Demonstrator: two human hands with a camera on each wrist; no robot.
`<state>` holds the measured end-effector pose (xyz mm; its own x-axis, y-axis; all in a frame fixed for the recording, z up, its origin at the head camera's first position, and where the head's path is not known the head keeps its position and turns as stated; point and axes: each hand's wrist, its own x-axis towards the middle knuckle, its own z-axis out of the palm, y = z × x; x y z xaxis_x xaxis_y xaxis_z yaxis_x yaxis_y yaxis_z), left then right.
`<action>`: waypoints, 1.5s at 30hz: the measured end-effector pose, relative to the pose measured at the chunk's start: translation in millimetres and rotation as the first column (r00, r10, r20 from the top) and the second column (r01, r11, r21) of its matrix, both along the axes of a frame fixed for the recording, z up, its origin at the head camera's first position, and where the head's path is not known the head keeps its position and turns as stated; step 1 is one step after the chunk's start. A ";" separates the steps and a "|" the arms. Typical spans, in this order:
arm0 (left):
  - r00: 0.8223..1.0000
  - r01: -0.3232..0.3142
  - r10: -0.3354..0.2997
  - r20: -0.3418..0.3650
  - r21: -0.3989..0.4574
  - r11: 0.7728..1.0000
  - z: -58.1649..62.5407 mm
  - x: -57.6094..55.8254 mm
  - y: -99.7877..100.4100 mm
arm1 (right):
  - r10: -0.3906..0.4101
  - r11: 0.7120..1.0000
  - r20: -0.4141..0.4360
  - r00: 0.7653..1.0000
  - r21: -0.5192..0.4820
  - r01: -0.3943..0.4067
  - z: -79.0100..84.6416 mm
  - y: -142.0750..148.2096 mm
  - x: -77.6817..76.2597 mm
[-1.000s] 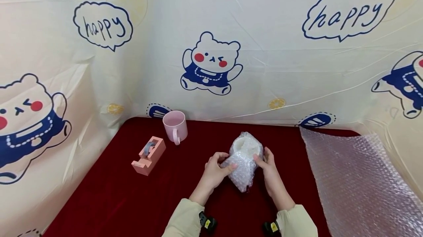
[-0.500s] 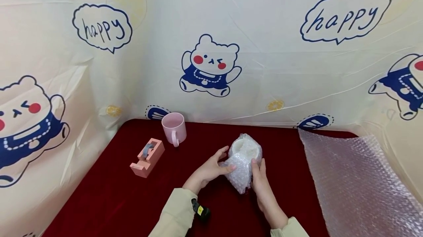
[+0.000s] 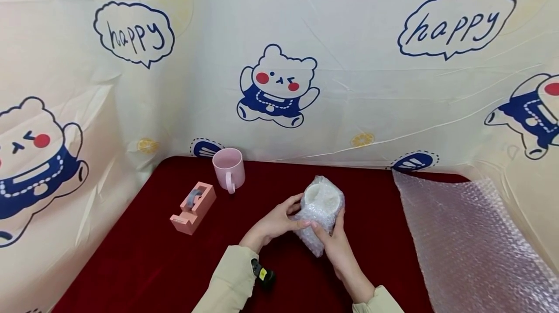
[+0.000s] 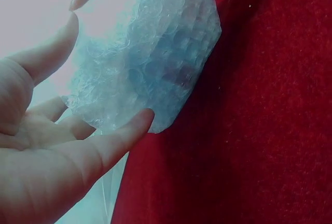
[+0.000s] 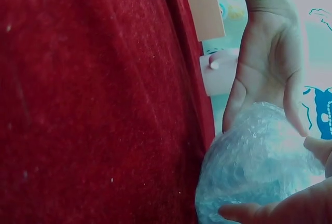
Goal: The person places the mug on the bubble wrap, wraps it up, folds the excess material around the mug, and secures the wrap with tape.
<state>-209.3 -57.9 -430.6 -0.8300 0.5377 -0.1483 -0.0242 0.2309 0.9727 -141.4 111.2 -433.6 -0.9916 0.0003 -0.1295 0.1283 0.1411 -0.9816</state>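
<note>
A bubble-wrapped bundle [image 3: 322,200] sits low over the red cloth, with a pale, rounded, cup-like shape showing through its far end. My left hand [image 3: 276,222] holds it from the left, thumb on top. On the other side, my right hand [image 3: 339,251] grips it, its thumb laid across the wrap so both thumb tips nearly meet. The left wrist view shows the bundle's [image 4: 161,53] near end between thumb and fingers. In the right wrist view the wrap [image 5: 249,167] lies between both hands; its underside is partly hidden by fingers.
A pink mug [image 3: 229,170] stands at the back left. In front of it is a pink tape dispenser [image 3: 194,208] with a roll in it. A bubble wrap sheet [image 3: 467,235] covers the right side of the red tablecloth [image 3: 174,274]. A printed curtain [image 3: 362,85] encloses the back.
The right thumb has slid leftward across the bundle to near the left thumb, and the right hand has shifted left. The bundle has turned slightly and moved a little left.
</note>
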 end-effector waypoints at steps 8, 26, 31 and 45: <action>0.999 -0.044 0.044 -0.021 0.000 0.999 -0.8 4.0 -2.2 | -0.009 1.000 0.002 1.000 -0.022 0.010 0.4 -4.9 -3.1; 0.989 -0.144 0.145 -0.029 0.016 0.989 1.6 10.8 -20.6 | 0.030 0.999 -0.025 0.999 -0.039 -0.031 4.7 -23.3 -9.9; 0.977 -0.204 0.205 -0.052 0.032 0.978 3.0 9.8 -28.3 | 0.036 0.998 -0.040 0.999 -0.040 -0.038 4.9 -36.5 -17.4; 0.885 -0.453 0.462 -0.049 0.131 0.882 3.9 -9.9 -46.9 | -0.079 0.994 -0.205 0.976 0.057 0.092 8.5 -79.2 -57.0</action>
